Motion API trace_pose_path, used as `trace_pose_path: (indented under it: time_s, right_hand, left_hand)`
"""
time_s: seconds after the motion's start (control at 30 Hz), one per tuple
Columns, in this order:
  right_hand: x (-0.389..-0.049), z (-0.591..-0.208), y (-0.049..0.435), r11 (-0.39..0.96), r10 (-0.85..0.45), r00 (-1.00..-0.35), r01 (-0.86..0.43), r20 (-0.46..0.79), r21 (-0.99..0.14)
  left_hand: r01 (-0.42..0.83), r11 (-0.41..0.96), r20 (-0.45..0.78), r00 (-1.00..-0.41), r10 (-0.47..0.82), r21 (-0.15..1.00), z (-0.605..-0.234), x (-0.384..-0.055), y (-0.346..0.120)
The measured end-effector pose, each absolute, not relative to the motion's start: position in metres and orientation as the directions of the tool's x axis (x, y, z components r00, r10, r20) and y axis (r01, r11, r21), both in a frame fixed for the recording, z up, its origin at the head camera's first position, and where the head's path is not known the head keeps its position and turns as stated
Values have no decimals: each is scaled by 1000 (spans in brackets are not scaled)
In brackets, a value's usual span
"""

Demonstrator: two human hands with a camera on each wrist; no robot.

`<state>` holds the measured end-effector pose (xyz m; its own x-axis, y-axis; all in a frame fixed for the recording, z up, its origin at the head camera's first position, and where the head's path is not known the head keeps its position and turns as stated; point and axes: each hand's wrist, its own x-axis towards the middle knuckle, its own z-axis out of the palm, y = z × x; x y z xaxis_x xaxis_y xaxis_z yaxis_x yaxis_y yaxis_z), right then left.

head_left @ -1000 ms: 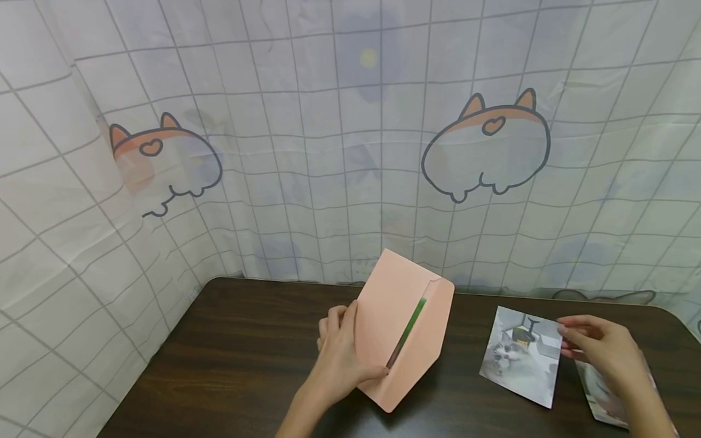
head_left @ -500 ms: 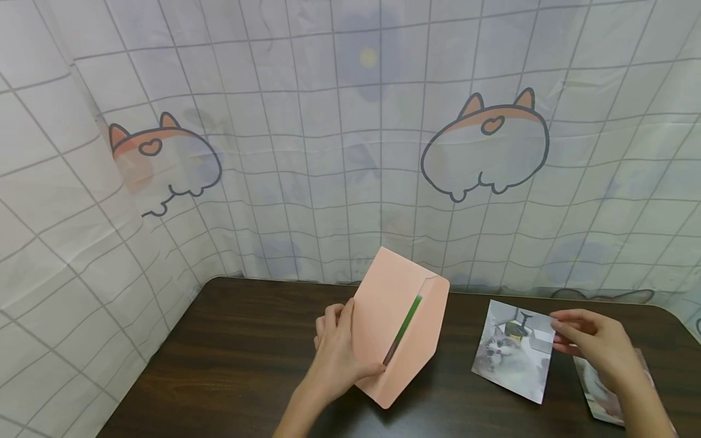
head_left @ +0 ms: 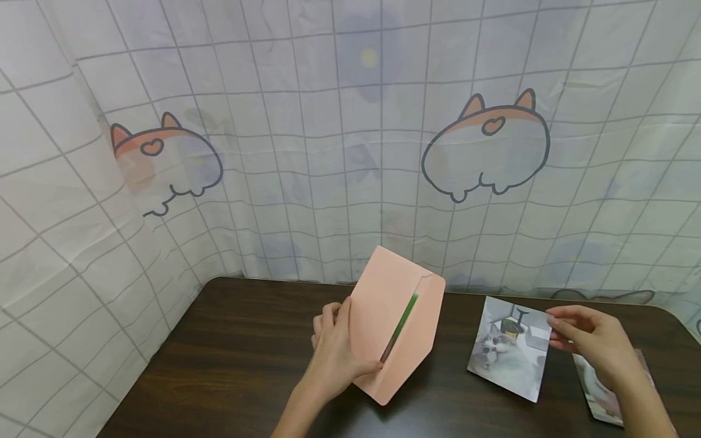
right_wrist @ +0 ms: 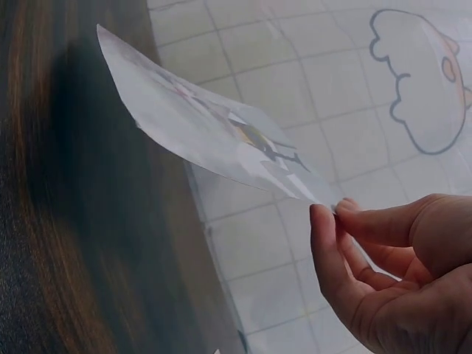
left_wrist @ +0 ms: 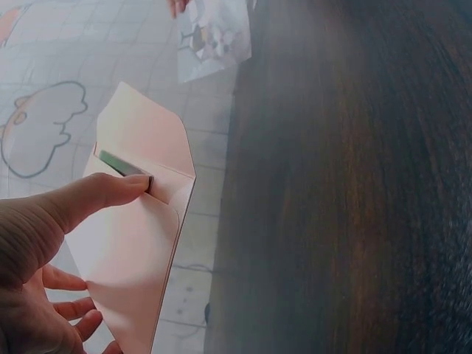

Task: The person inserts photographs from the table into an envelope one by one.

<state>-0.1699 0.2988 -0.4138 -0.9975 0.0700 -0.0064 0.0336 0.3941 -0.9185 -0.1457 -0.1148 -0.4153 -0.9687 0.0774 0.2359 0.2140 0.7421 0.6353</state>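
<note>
A pale pink envelope (head_left: 372,304) is tilted up over the table, its flap unfolded. My left hand (head_left: 336,356) grips it, with the thumb at the mouth and the other fingers behind. Inside the mouth shows a narrow green-and-dark edge (head_left: 405,319) of something whose kind is hidden; the thumb lies against it in the left wrist view. To the right, my right hand (head_left: 597,340) pinches one edge of a square photo (head_left: 509,350) of a fluffy cat. In the right wrist view the photo (right_wrist: 199,133) bends slightly, held above the table.
More picture cards (head_left: 599,389) lie on the dark wood table (head_left: 230,353), partly behind the right forearm. Behind the table's far edge hangs a white grid-patterned curtain (head_left: 306,152) with cartoon dog drawings.
The photo in my right hand has moved a little left and upward, towards the envelope. My left hand and the envelope have shifted slightly left.
</note>
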Motion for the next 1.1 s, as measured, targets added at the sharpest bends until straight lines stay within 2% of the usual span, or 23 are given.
trace_pose_path:
  time_s: [0.23, 0.5, 0.73, 1.1]
  right_hand:
    - [-168, -411, 296, 380, 52, -999, 10, 11, -925]
    - [-165, -408, 292, 253, 15, -999, -33, 39, -967]
    - [-162, -402, 288, 279, -7, -999, -37, 37, -959]
    - [-159, -398, 283, 161, -42, -998, -61, 55, -985]
  left_hand:
    - [212, 748, 242, -968, 71, 629, -416, -147, -115]
    - [209, 761, 258, -964, 57, 614, -417, -148, -116]
    - [202, 766, 261, -964, 47, 610, -418, -148, -116]
    - [189, 779, 256, -966, 38, 597, -422, -149, -115]
